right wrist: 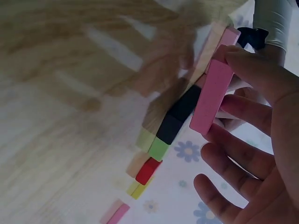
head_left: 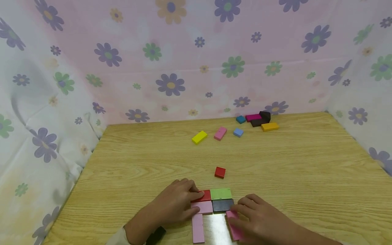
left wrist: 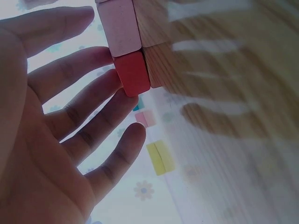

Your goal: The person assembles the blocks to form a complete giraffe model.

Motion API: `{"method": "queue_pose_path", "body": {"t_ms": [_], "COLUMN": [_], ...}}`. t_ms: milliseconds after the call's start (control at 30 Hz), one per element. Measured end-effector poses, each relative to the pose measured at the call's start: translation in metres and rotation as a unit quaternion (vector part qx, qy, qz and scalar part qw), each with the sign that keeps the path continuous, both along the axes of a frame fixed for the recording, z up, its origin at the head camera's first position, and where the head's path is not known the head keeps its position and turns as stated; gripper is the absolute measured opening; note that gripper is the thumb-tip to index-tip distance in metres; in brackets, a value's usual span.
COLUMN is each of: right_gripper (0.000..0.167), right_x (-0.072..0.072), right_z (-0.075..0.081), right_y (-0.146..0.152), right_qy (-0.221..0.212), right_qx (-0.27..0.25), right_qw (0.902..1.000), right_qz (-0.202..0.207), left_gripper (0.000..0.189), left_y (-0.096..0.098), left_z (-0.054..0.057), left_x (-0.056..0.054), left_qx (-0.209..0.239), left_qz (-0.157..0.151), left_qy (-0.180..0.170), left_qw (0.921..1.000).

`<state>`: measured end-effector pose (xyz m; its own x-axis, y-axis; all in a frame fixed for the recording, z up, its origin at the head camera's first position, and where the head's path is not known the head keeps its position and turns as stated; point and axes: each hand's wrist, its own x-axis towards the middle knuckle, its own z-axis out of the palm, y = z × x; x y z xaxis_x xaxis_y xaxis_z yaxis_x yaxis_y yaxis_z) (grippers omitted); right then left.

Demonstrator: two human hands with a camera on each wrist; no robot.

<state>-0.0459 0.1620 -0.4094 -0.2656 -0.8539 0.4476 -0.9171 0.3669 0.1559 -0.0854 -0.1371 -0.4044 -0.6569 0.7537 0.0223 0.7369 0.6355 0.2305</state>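
A small flat arrangement of blocks lies at the front of the table. Its far row is a red block (head_left: 207,195) beside a light green block (head_left: 221,194); nearer come a pale pink block (head_left: 205,207) and a dark grey block (head_left: 223,205). Below these, another pale pink block (head_left: 198,229) points toward me on the left. My left hand (head_left: 176,200) rests its fingertips against the left ends of the red and pale pink blocks. On the right, my right hand (head_left: 260,217) holds a brighter pink block (right wrist: 212,95) between thumb and fingers, just under the dark grey block.
Beyond the arrangement lies a small red block (head_left: 219,172). Farther back are a yellow block (head_left: 199,137), a pink block (head_left: 220,133), a light blue block (head_left: 238,132) and an orange block (head_left: 270,127). Teal, magenta and dark blocks lie near the flowered cloth (head_left: 183,61).
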Motion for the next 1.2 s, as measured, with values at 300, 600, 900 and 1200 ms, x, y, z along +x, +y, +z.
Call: {"method": "queue_pose_path", "body": {"t_ms": [300, 600, 900, 1200], "right_gripper": [0.034, 0.038, 0.039, 0.037], "right_x": [0.002, 0.003, 0.004, 0.004], "right_z": [-0.010, -0.013, -0.012, -0.011], "right_y": [-0.001, -0.002, -0.003, -0.003], "right_qy": [0.031, 0.034, 0.000, -0.015], "right_qx": [0.020, 0.002, 0.017, 0.018], "right_qw": [0.9993, 0.9994, 0.9997, 0.9996], "right_qz": [0.001, -0.007, -0.019, -0.018], "left_gripper": [0.040, 0.040, 0.040, 0.040], "left_y": [0.000, 0.000, 0.000, 0.000], "left_z": [0.000, 0.001, 0.000, 0.001], "left_x": [-0.001, 0.000, 0.000, 0.000], "left_qx": [0.000, 0.000, -0.001, -0.007], "left_qz": [-0.003, -0.002, 0.000, 0.005], "left_qy": [0.003, 0.005, -0.001, -0.008], "left_qw": [1.0000, 1.0000, 1.0000, 0.9999]}}
